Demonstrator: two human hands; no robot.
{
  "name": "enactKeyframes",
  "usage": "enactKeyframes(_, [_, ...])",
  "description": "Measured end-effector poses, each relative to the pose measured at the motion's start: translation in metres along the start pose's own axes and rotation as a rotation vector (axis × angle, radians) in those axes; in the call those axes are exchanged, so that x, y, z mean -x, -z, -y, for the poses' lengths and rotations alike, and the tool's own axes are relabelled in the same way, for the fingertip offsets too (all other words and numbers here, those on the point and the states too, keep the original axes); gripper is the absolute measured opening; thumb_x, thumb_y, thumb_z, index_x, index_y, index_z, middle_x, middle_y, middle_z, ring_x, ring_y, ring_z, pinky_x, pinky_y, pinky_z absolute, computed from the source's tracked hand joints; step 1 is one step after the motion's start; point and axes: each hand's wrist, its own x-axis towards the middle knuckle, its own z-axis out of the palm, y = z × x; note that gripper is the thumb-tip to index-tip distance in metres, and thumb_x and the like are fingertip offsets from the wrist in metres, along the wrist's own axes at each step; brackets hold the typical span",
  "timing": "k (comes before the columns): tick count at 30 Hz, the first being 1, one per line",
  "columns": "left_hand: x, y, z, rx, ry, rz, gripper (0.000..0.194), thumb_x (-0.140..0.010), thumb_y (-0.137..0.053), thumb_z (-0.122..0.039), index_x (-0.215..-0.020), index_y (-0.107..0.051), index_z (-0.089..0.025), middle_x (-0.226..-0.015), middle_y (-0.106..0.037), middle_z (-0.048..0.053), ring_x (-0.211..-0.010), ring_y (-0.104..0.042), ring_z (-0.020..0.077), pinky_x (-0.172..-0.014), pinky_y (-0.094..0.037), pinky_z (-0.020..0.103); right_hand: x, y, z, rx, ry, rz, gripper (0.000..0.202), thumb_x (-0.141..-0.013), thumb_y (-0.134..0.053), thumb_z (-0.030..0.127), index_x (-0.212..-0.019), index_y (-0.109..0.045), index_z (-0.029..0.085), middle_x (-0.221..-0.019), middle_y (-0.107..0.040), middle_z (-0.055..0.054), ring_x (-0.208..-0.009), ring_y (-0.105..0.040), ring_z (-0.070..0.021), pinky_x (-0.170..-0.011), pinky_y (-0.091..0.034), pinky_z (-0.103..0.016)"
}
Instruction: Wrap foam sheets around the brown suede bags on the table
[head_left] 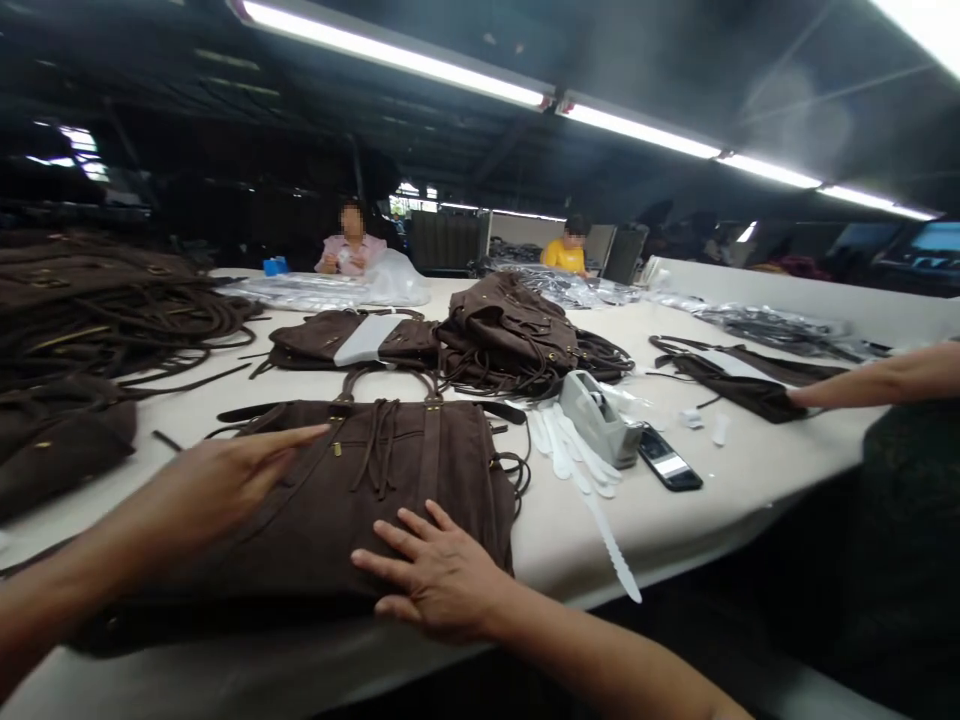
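Note:
A dark brown bag [465, 470] with handles, cords and a small zip pull lies flat at the table's front edge. Spread flat on its lower front is my right hand [442, 575], fingers apart and holding nothing. My left hand [240, 470] is over the bag's left part with fingers stretched out toward the base of a handle; whether it touches the fabric I cannot tell. To the right of the bag are a grey tape dispenser [600, 420], several white plastic strips [566, 450] and a black phone [669, 460].
Brown bags are piled [97, 310] at the left. Behind the front bag lie a bag with a white band [367, 338] and a heap of bags [517, 330]. A co-worker's arm [877, 378] touches another bag [742, 375] at the right. Two people sit beyond plastic bags [322, 288].

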Motion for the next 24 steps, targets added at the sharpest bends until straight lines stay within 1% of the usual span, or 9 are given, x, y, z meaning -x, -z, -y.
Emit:
enactKeyframes(2, [-0.036,-0.028,-0.044,0.06,-0.094,0.049,0.054,-0.091,-0.034,-0.053,-0.129,-0.06,-0.026,-0.123,-0.067,0.0,-0.11,-0.065,0.023,-0.1,-0.049,0.039,0.002,-0.002,0.002,0.015,-0.023,-0.034,0.054,-0.1,-0.033,0.054,-0.15,-0.028,0.034,-0.156,-0.032,-0.005,-0.143,-0.027,-0.0271,-0.116,-0.022,-0.054])
enactKeyframes(4, [-0.051,-0.069,-0.067,0.048,-0.175,-0.019,0.055,-0.093,-0.031,-0.049,-0.131,-0.058,-0.019,-0.13,-0.063,0.007,-0.121,-0.058,0.0245,-0.107,-0.043,0.04,0.003,-0.004,0.002,0.03,-0.043,-0.066,0.053,-0.1,-0.033,0.055,-0.149,-0.029,0.035,-0.155,-0.033,-0.006,-0.142,-0.029,-0.0273,-0.115,-0.024,-0.055])
enactKeyframes(7, [-0.041,-0.13,-0.057,0.01,-0.344,-0.101,0.052,-0.095,-0.032,-0.045,-0.129,-0.058,-0.015,-0.133,-0.06,0.012,-0.128,-0.051,0.0269,-0.114,-0.035,0.047,0.002,-0.007,0.0,0.029,-0.054,-0.103,0.056,-0.099,-0.034,0.058,-0.149,-0.031,0.032,-0.154,-0.034,-0.008,-0.141,-0.032,-0.0278,-0.114,-0.026,-0.055])
enactKeyframes(10, [-0.017,-0.164,-0.029,0.021,-0.313,-0.198,0.053,-0.095,-0.033,-0.045,-0.13,-0.055,-0.012,-0.131,-0.06,0.016,-0.129,-0.05,0.0294,-0.11,-0.039,0.051,0.002,-0.012,-0.001,-0.026,-0.055,-0.147,0.061,-0.098,-0.037,0.059,-0.147,-0.036,0.022,-0.15,-0.041,-0.012,-0.14,-0.033,-0.0271,-0.116,-0.024,-0.052])
enactKeyframes(13, [-0.005,-0.167,-0.019,0.026,-0.254,-0.228,0.055,-0.095,-0.035,-0.046,-0.132,-0.052,-0.009,-0.131,-0.059,0.018,-0.13,-0.048,0.0306,-0.11,-0.04,0.051,0.009,-0.009,0.002,-0.134,-0.05,-0.3,0.047,-0.1,-0.041,0.048,-0.134,-0.052,0.018,-0.141,-0.053,-0.009,-0.137,-0.039,-0.0222,-0.118,-0.024,-0.045])
enactKeyframes(15, [-0.002,-0.164,-0.021,0.041,-0.262,-0.198,0.056,-0.094,-0.037,-0.048,-0.133,-0.051,-0.01,-0.132,-0.058,0.017,-0.129,-0.049,0.0299,-0.11,-0.039,0.049,0.016,0.003,-0.001,-0.253,-0.092,-0.505,0.034,-0.1,-0.044,0.038,-0.122,-0.061,0.018,-0.134,-0.059,-0.007,-0.13,-0.047,-0.0177,-0.115,-0.031,-0.036])
enactKeyframes(19, [0.001,-0.166,-0.025,0.066,-0.23,-0.123,0.06,-0.092,-0.04,-0.056,-0.134,-0.051,-0.015,-0.135,-0.057,0.013,-0.13,-0.048,0.0285,-0.112,-0.039,0.049,0.022,0.044,-0.047,-0.292,-0.428,-0.84,0.028,-0.097,-0.044,0.022,-0.113,-0.066,0.018,-0.115,-0.067,-0.008,-0.11,-0.061,-0.0166,-0.097,-0.047,-0.028])
enactKeyframes(21, [0.002,-0.168,-0.024,0.079,-0.204,-0.09,0.06,-0.091,-0.041,-0.058,-0.132,-0.053,-0.016,-0.134,-0.058,0.013,-0.128,-0.05,0.0284,-0.112,-0.039,0.049,0.013,0.058,-0.088,-0.166,-0.709,-0.724,0.032,-0.093,-0.044,0.016,-0.116,-0.066,0.018,-0.113,-0.068,-0.01,-0.106,-0.062,-0.0195,-0.094,-0.047,-0.031])
enactKeyframes(24, [0.003,-0.168,-0.024,0.109,-0.171,-0.076,0.061,-0.09,-0.041,-0.061,-0.129,-0.055,-0.016,-0.131,-0.06,0.013,-0.127,-0.051,0.029,-0.111,-0.04,0.05,-0.01,0.059,-0.148,-0.12,-0.991,-0.312,0.029,-0.08,-0.058,0.013,-0.105,-0.072,0.014,-0.105,-0.071,-0.014,-0.103,-0.064,-0.0278,-0.087,-0.048,-0.034])
